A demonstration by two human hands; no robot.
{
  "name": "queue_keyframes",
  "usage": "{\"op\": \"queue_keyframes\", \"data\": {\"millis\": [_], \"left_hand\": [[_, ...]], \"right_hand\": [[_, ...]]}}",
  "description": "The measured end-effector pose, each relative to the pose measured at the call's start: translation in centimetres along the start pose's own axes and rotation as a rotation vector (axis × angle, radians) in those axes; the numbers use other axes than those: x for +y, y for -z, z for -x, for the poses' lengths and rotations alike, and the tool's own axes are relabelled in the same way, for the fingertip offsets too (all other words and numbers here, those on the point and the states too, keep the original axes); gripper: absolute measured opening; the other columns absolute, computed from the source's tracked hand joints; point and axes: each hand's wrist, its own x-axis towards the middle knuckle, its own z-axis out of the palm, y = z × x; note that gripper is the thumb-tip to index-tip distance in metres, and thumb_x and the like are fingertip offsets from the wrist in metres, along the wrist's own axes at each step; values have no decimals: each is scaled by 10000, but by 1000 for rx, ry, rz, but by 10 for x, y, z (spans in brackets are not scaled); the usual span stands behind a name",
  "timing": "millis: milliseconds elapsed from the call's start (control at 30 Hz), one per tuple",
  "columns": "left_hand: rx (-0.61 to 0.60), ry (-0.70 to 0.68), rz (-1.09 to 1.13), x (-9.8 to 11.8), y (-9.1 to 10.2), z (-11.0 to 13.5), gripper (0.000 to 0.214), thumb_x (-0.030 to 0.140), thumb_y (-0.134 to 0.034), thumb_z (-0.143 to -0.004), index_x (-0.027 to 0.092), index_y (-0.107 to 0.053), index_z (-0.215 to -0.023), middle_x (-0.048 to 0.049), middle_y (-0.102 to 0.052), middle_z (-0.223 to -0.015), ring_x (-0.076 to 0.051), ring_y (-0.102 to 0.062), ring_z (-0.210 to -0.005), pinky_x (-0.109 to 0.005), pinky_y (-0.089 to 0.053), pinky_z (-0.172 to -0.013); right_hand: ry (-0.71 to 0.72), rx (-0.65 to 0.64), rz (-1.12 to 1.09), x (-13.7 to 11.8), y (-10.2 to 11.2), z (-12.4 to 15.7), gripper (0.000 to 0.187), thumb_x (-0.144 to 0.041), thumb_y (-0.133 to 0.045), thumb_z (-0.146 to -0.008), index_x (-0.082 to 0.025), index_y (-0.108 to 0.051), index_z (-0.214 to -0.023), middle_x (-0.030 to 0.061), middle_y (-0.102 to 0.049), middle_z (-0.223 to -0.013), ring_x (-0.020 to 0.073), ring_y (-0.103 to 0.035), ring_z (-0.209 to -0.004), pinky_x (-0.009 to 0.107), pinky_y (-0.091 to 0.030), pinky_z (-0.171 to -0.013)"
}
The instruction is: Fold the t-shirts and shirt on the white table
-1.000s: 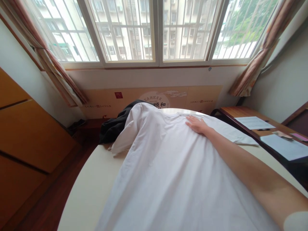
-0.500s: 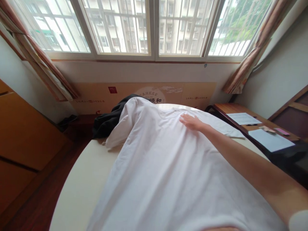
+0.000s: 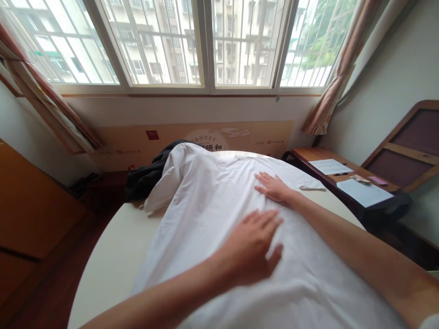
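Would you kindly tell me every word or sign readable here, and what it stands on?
"ANKEE" on the round logo on the tan wall panel.
"顾和" on the same logo, just above the white T-shirt.
Red seal on the panel: too small to read.
Thin script lines on the panel: too blurred.
Papers on the side table: too small to read.

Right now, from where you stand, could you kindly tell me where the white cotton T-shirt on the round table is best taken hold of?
I would pinch the loose bunched sleeve of the white cotton T-shirt, coming from the left. It rises in a soft fold beside the black cloth, whereas the body lies smooth under the left hand and right hand.
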Motion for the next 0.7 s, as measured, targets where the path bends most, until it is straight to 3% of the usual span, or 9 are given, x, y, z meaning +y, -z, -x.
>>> {"op": "queue_keyframes", "data": {"millis": [133,200,233,300,367,433,600,700], "left_hand": [[275,435,-384,-110,99,-24,511,187,-496,-969,73,-516,-1466,-215,-413,-1656,-333,-405,-1519,-509,-287,-1264],[468,600,-436,-164,140,-23,434,145,-459,-990,51,-546,-1405,-187,-556,-1533,-291,-451,-1451,-483,-276,-1246],[507,696,-409,-185,158,-19,390,175,-488,-1001,26,-567,-1352,-167,-632,-1425,-281,-474,-1395,-478,-287,-1224],[446,835,-307,-214,186,-8,348,262,-627,-962,-4,-631,-1187,-102,-729,-1114,-240,-565,-1143,-421,-406,-1085],[374,865,-219,-225,202,1,316,326,-705,-920,24,-670,-1007,5,-670,-807,-159,-546,-875,-322,-460,-896],[371,842,-154,-226,210,5,309,369,-665,-954,60,-668,-938,67,-553,-663,-106,-467,-735,-257,-434,-756],[376,861,30,-223,229,-9,523,534,-507,-1040,29,-643,-1056,48,-577,-638,-109,-482,-649,-273,-427,-628],[331,802,0,-225,255,-20,725,698,-526,-993,-15,-650,-1023,-5,-661,-709,-144,-563,-737,-344,-504,-750]], "right_hand": [[9,1,-14,-2,2,0,791,-636,-265,-1042,-205,-222,-1703,104,-135,-1780,297,-119,-1646,634,-86,-1295],[11,3,-18,-1,2,0,796,-637,-261,-1039,-201,-220,-1704,102,-129,-1781,295,-121,-1646,631,-86,-1296],[11,3,-20,-1,2,0,796,-637,-261,-1039,-204,-217,-1704,100,-128,-1781,297,-122,-1645,632,-87,-1296],[9,6,-23,-1,1,-1,790,-638,-261,-1039,-216,-214,-1705,95,-131,-1781,298,-124,-1645,640,-88,-1293],[6,7,-21,-1,0,-2,782,-641,-261,-1039,-233,-219,-1705,91,-135,-1781,296,-124,-1645,641,-93,-1293],[3,10,-16,-1,-1,-4,776,-647,-261,-1039,-248,-225,-1704,88,-137,-1782,292,-123,-1646,635,-97,-1295],[0,9,-13,-1,1,-5,783,-652,-258,-1038,-242,-225,-1705,84,-140,-1781,287,-125,-1646,627,-98,-1299],[0,4,-21,-1,1,-7,793,-658,-259,-1036,-231,-231,-1703,84,-144,-1781,291,-125,-1645,628,-95,-1299]]}}
